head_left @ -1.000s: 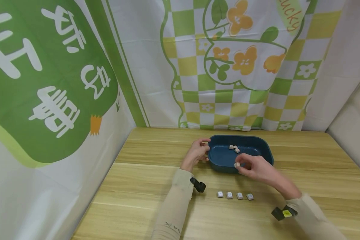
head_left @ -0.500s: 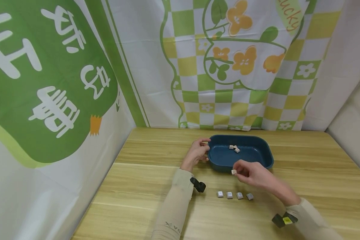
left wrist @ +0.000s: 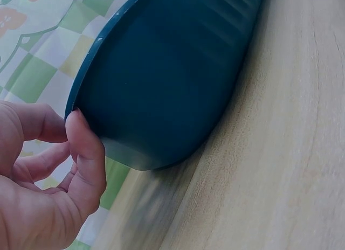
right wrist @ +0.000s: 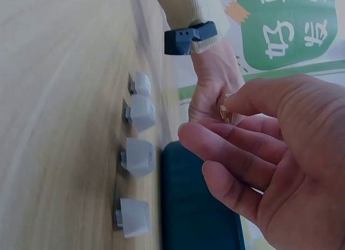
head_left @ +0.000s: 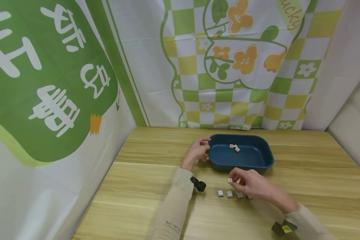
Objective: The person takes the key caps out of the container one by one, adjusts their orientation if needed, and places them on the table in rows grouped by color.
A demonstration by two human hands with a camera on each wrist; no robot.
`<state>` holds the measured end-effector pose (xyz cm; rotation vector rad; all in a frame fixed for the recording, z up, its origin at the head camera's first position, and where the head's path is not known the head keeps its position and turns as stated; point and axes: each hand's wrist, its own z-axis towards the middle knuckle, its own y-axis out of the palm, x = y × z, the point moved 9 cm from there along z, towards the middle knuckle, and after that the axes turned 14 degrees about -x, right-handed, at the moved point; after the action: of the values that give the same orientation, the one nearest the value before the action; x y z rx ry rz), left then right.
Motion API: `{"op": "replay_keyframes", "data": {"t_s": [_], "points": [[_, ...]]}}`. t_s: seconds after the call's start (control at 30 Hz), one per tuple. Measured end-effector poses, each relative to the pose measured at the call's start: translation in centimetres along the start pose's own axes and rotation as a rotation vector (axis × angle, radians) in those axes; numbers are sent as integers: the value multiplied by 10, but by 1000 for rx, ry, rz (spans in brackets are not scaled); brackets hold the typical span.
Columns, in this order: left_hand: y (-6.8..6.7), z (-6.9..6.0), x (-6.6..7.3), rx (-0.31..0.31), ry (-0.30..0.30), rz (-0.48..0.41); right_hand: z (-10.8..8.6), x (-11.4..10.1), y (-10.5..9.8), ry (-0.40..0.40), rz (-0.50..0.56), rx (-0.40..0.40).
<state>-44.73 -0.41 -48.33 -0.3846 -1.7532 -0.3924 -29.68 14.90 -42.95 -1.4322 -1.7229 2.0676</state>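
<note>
We have one pale keycap (head_left: pixel 229 180) above the worktop (head_left: pixel 150 186), between the blue bin (head_left: pixel 255 159) and the row of four keycaps (head_left: pixel 229 194). Our right hand (head_left: pixel 252 184) pinches it between thumb and finger, the other fingers loosely bent. We judge the step in hand to be adding this piece to the row; the next move probably calls for lowering it level, without nudging its neighbours. Our left hand (head_left: pixel 197 152) pinches the bin's rim at its left end. A few loose keycaps (head_left: pixel 237 150) lie inside the bin; patterned cloth (head_left: pixel 187 65) hangs behind.
</note>
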Motion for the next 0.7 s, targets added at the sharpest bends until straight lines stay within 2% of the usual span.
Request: {"op": "replay_keyframes", "data": {"t_s": [0.27,0.53,0.7], "points": [[0,-1,0,4,1,2,3,-8,14,-50,8,-34],[0,-1,1,8,0,1,6,-11,21,-29,8,-58],[0,0,0,7,0,-1,7,-15,29,-58,-3,-88]]}}
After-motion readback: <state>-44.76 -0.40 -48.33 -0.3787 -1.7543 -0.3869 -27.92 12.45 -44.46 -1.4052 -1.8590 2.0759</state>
